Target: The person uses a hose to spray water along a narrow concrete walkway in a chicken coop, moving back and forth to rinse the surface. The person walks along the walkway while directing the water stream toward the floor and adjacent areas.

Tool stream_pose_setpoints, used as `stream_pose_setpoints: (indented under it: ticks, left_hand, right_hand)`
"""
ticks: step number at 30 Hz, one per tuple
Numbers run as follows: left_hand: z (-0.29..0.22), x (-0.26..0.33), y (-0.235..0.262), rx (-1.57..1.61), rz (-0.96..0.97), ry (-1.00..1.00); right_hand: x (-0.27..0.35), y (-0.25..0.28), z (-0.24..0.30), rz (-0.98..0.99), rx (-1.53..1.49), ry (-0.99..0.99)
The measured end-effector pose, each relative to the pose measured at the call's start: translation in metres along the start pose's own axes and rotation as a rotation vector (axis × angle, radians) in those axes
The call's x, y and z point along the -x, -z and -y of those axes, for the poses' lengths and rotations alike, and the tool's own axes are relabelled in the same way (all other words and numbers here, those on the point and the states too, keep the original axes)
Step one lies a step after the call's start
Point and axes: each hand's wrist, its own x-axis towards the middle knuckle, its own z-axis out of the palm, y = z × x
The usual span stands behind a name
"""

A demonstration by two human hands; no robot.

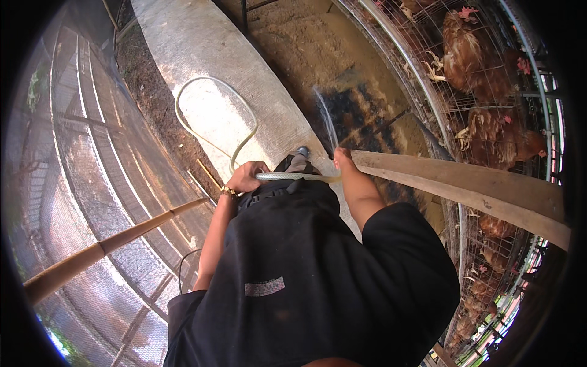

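Hose (278, 177) in both hands (246, 177); loop (208, 77) ahead

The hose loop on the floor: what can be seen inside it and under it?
Inside the hose loop, mostly pale, sunlit concrete. Whatever is directly beneath it is covered.

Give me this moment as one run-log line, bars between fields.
Left hand: holding hose | right hand: holding hose at spraying end | water jet: toward dark ground patch | caged brown hens: right side
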Motion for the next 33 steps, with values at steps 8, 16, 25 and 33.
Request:
stream_pose_setpoints:
  ticks: [8, 16, 25, 33]
  left_hand:
    - [0.012, 0.001, 0.003, 0.171, 0.024, 0.095]
    - [0.025, -0.022, 0.027, 0.191, 0.076, -0.017]
    - [0.06, -0.079, 0.089, 0.512, 0.051, 0.085]
    - [0.064, -0.116, 0.137, 0.597, 0.085, 0.146]
  right_hand:
    - [-0.002, -0.003, 0.002, -0.046, -0.032, 0.025]
    - [-0.017, -0.01, 0.022, -0.053, -0.067, -0.055]
    - [-0.041, -0.043, 0.099, 0.065, -0.038, -0.063]
    - [-0.039, -0.052, 0.168, 0.179, 0.137, -0.004]
